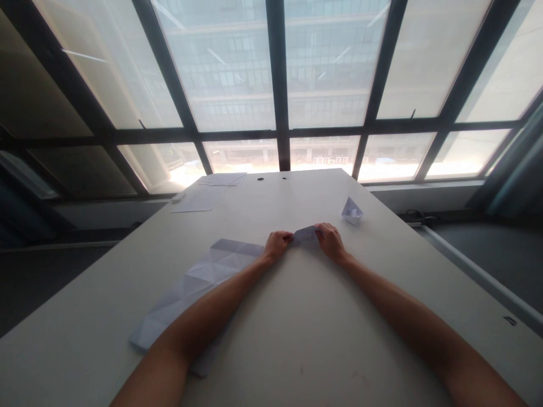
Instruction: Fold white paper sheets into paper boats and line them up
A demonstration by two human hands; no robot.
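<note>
Between my two hands is a small piece of folded paper (305, 233), held just over the table or touching it; I cannot tell which. My left hand (278, 244) pinches its left end, with fingers closed. At the right end, my right hand (330, 239) grips it between thumb and fingers. A large creased sheet of paper (207, 270) with a pattern of triangular folds lies under and beside my left forearm, which hides part of it. To the right of my right hand stands a small folded paper boat (352, 211).
The white table (322, 328) stretches away toward tall framed windows (233, 68). Several flat paper sheets (223, 180) lie at its far left, with another sheet (194, 200) nearer. A small dark object (509, 320) lies near the right edge. Curtains (517, 164) hang at the sides.
</note>
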